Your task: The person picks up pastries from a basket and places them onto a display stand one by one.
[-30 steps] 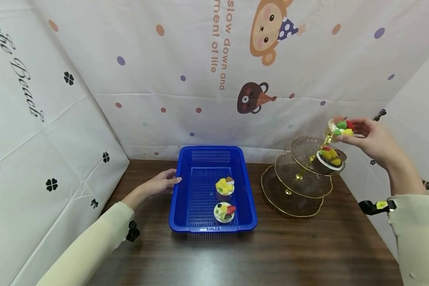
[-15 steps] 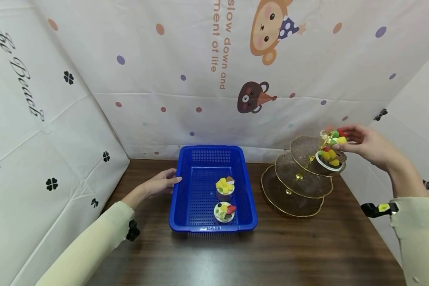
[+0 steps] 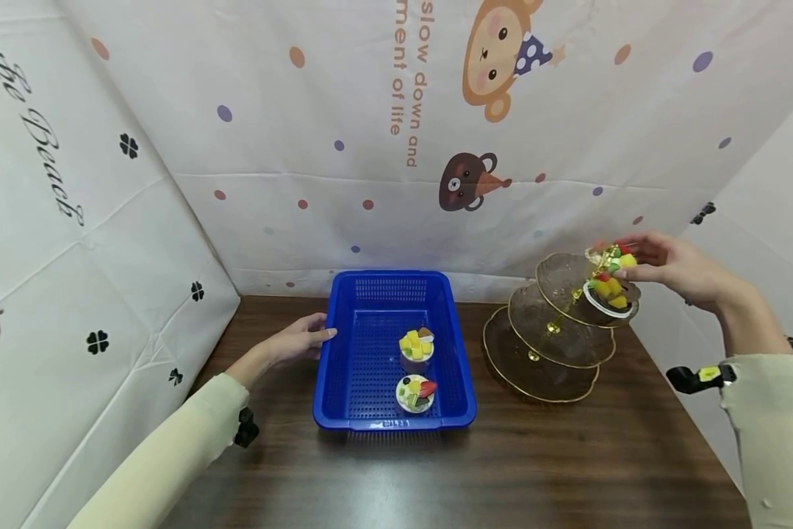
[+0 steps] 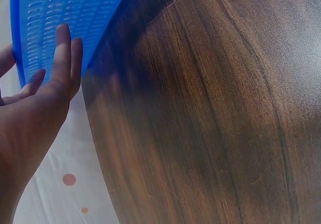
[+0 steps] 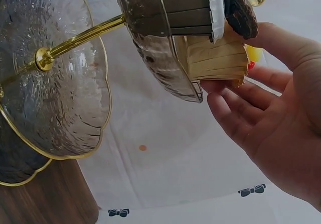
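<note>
Held cake [image 5: 215, 58] at the top tier [image 3: 564, 275] of the stand [image 3: 548, 378], pinched by the right hand [image 3: 677, 268].

The work seems about halfway: a dark cake [image 3: 610, 295] is set on that tier, the held cake is apparently not yet released, and a yellow cake [image 3: 416, 345] and a berry cake [image 3: 416, 394] are left in the basket [image 3: 412, 425] on the counter [image 3: 502, 470]. The hands are well apart; the basket's side is lightly gripped by the left hand [image 3: 297, 339]. In the right wrist view the held cake's pale cup is shown, mostly hidden in the head view; whether its base is supported cannot be told. Fingers along the basket's outer wall are shown only by the left wrist view.
</note>
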Demonstrator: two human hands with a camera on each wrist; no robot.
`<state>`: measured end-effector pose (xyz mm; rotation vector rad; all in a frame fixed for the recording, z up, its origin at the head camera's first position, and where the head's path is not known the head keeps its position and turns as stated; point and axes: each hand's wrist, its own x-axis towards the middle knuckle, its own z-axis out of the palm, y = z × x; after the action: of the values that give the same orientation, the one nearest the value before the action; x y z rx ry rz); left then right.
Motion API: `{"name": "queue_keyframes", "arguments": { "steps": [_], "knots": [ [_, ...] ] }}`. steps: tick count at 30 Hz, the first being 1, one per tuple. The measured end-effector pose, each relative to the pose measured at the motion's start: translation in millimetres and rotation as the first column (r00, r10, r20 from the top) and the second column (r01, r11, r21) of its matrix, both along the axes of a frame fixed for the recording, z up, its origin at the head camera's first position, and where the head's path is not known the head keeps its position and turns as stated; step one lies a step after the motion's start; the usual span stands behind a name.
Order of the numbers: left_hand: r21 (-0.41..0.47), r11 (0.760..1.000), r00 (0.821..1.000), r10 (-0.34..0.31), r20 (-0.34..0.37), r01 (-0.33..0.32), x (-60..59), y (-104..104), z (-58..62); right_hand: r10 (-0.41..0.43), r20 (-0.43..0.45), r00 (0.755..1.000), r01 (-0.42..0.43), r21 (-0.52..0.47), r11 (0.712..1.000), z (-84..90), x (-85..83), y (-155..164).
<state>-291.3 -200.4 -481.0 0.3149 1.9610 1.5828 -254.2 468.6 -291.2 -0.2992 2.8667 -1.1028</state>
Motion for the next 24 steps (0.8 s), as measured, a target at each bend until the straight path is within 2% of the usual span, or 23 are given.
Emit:
{"name": "queue_keyframes", "arguments": {
  "steps": [9, 16, 24],
  "knots": [
    [-0.005, 1.0, 1.0, 0.008, -0.007, -0.008, -0.2, 1, -1.7, 0.014, 0.04, 0.999, -0.009, -0.119, 0.993, -9.6, -5.6, 5],
    [-0.005, 1.0, 1.0, 0.013, 0.004, -0.013, -1.0, 1, -1.8, 0.025, 0.05, 0.998, -0.014, -0.221, 0.975, -16.3, -6.9, 6],
    [0.005, 1.0, 1.0, 0.019, 0.016, -0.019, -2.2, 2, -2.1, 0.011, 0.065, 0.998, 0.002, -0.192, 0.981, -17.5, -6.9, 5]
  ]
}}
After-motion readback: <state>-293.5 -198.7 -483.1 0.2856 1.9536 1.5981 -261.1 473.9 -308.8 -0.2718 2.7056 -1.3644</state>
